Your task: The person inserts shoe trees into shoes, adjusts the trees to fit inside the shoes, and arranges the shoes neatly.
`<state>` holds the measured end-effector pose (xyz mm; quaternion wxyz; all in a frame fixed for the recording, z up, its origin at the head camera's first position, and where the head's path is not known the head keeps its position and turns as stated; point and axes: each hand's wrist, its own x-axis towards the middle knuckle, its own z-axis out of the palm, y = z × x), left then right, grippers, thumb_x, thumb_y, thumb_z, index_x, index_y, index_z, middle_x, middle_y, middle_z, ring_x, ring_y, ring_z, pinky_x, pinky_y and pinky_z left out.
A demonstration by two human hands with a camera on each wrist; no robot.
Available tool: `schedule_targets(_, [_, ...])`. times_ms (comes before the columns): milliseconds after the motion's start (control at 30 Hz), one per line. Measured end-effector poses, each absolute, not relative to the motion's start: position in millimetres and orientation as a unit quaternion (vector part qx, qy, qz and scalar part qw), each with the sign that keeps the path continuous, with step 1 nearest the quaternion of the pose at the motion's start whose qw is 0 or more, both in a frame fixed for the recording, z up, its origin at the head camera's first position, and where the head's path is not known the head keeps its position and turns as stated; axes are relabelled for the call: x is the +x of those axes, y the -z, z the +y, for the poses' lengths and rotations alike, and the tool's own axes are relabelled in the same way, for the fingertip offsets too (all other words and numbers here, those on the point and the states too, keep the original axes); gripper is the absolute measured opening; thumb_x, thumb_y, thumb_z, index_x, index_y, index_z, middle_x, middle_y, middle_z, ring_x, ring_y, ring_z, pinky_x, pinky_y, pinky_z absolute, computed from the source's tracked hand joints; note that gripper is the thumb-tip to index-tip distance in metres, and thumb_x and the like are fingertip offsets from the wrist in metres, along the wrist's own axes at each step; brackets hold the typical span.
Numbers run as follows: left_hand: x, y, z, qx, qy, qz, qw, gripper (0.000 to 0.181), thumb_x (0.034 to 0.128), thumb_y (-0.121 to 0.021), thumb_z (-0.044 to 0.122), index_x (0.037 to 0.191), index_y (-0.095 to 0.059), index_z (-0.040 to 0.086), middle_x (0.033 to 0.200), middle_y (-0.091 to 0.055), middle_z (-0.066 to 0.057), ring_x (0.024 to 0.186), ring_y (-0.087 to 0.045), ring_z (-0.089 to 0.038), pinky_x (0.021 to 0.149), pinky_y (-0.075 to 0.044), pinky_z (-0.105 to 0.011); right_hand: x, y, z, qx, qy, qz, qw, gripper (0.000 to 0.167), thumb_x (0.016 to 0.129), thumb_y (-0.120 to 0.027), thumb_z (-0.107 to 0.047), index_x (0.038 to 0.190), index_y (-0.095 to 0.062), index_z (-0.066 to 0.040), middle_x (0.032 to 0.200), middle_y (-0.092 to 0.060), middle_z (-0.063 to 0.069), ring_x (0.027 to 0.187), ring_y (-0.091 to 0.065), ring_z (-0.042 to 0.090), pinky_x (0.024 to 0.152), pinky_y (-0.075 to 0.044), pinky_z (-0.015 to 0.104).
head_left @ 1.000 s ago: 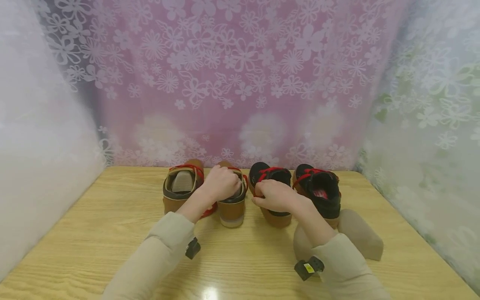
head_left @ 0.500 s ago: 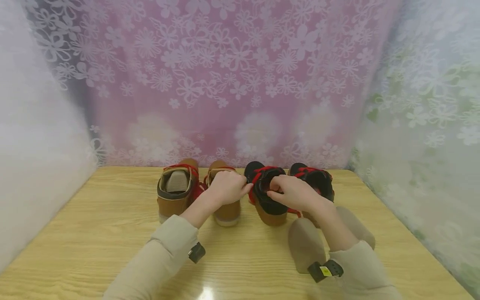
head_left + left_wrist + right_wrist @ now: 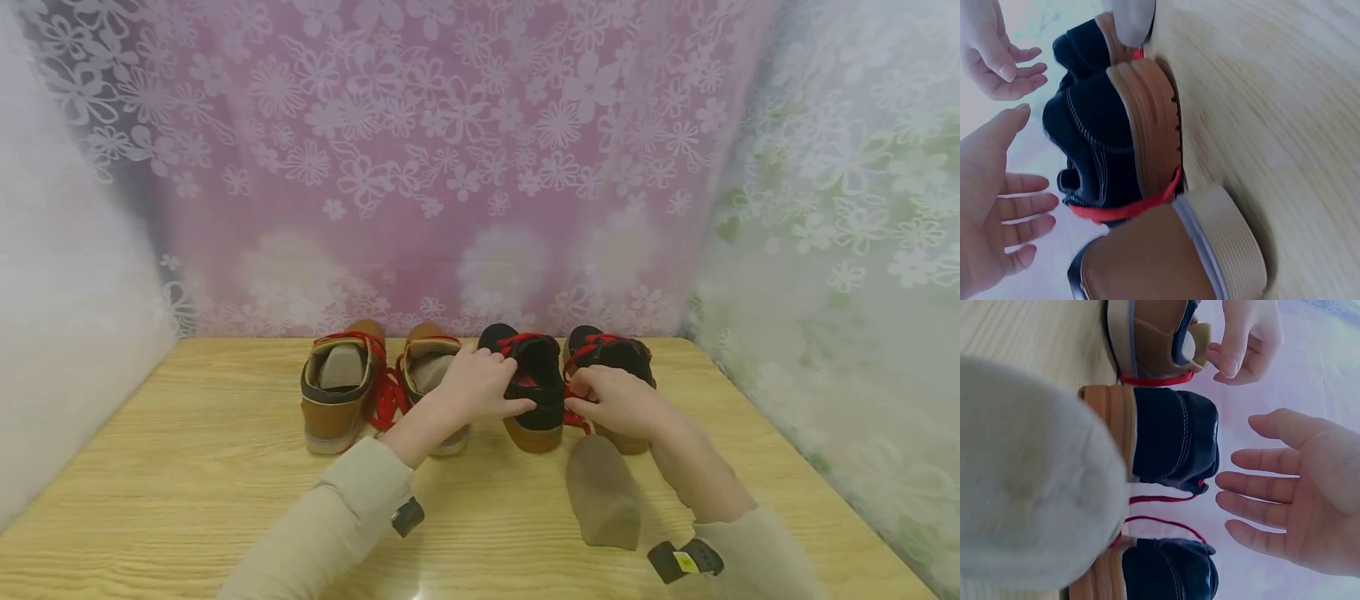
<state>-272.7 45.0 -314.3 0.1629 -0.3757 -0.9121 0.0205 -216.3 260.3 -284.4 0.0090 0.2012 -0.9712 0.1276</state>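
Two brown shoes, a left one (image 3: 330, 421) and one beside it (image 3: 433, 350), stand on the left with beige padded inserts in their openings. To their right are two black shoes with red laces, an inner one (image 3: 542, 417) and an outer one (image 3: 626, 354). My left hand (image 3: 480, 385) hovers between the inner brown and inner black shoe, fingers extended and holding nothing. Over the outer black shoe is my right hand (image 3: 618, 402), its loosely spread fingers empty in the right wrist view. A loose beige insert (image 3: 603, 492) lies on the table, left of my right forearm.
The shoes stand in a row on a wooden table (image 3: 225, 500), toes toward a pink flowered curtain (image 3: 420, 167). Pale sheets hang at both sides. Red laces (image 3: 387, 398) lie bunched between the brown shoes.
My left hand has moved right, from over the inner brown shoe toward the inner black one. My right hand has shifted from the inner to the outer black shoe. The shoes stay in place.
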Motion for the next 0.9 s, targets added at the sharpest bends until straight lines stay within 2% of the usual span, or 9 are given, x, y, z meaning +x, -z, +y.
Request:
schedule_targets(133, [-269.4, 317.7, 52.8, -0.354, -0.036, -0.923, 0.15, 0.066, 0.0779, -0.046, 0.074, 0.104, -0.06, 0.015, 0.094, -0.061, 0.001, 0.085, -0.053, -0.019, 0.077, -0.038, -0.037, -210.3, 286.4, 266.0, 0.206, -0.12, -0.971, 0.002, 0.015, 0.089, -0.062, -0.025, 0.09, -0.059, -0.01, 0.082, -0.055, -0.005, 0.073, -0.052, 0.011, 0.065, -0.043, 0.031])
schedule_targets(400, [-268.1, 325.2, 62.7, -0.34, -0.067, -0.927, 0.145, 0.068, 0.0762, -0.045, 0.076, 0.104, -0.059, 0.015, 0.096, -0.06, 0.001, 0.089, -0.051, -0.019, 0.077, -0.035, -0.036, -197.4, 293.3, 273.2, 0.208, -0.117, -0.971, -0.02, 0.02, 0.089, -0.061, -0.028, 0.095, -0.057, -0.009, 0.075, -0.048, -0.005, 0.065, -0.045, 0.01, 0.059, -0.038, 0.028])
schedule_targets(567, [-269.3, 327.3, 63.9, -0.328, -0.075, -0.932, 0.135, 0.071, 0.0755, -0.046, 0.076, 0.107, -0.059, 0.015, 0.1, -0.059, 0.001, 0.093, -0.05, -0.02, 0.08, -0.034, -0.036, -190.2, 297.0, 271.9, 0.175, -0.112, -0.977, -0.049, 0.019, 0.09, -0.06, -0.031, 0.093, -0.055, -0.014, 0.079, -0.047, -0.005, 0.066, -0.044, 0.011, 0.057, -0.038, 0.029])
schedule_targets(700, [-269.5, 330.3, 63.3, -0.32, -0.077, -0.935, 0.132, 0.071, 0.0748, -0.046, 0.077, 0.104, -0.061, 0.015, 0.099, -0.058, 0.002, 0.091, -0.05, -0.019, 0.078, -0.034, -0.035, -183.9, 306.2, 272.3, 0.166, -0.102, -0.98, -0.035, 0.018, 0.089, -0.06, -0.03, 0.085, -0.052, -0.015, 0.077, -0.045, -0.003, 0.068, -0.041, 0.013, 0.056, -0.036, 0.03])
schedule_targets(900, [-270.7, 331.7, 63.9, -0.321, -0.074, -0.934, 0.14, 0.069, 0.0746, -0.047, 0.077, 0.101, -0.062, 0.015, 0.097, -0.058, 0.002, 0.09, -0.05, -0.018, 0.077, -0.034, -0.035, -176.5, 317.4, 274.5, 0.135, -0.091, -0.987, -0.015, 0.033, 0.083, -0.066, -0.041, 0.086, -0.053, -0.011, 0.076, -0.046, -0.002, 0.067, -0.042, 0.014, 0.056, -0.036, 0.03])
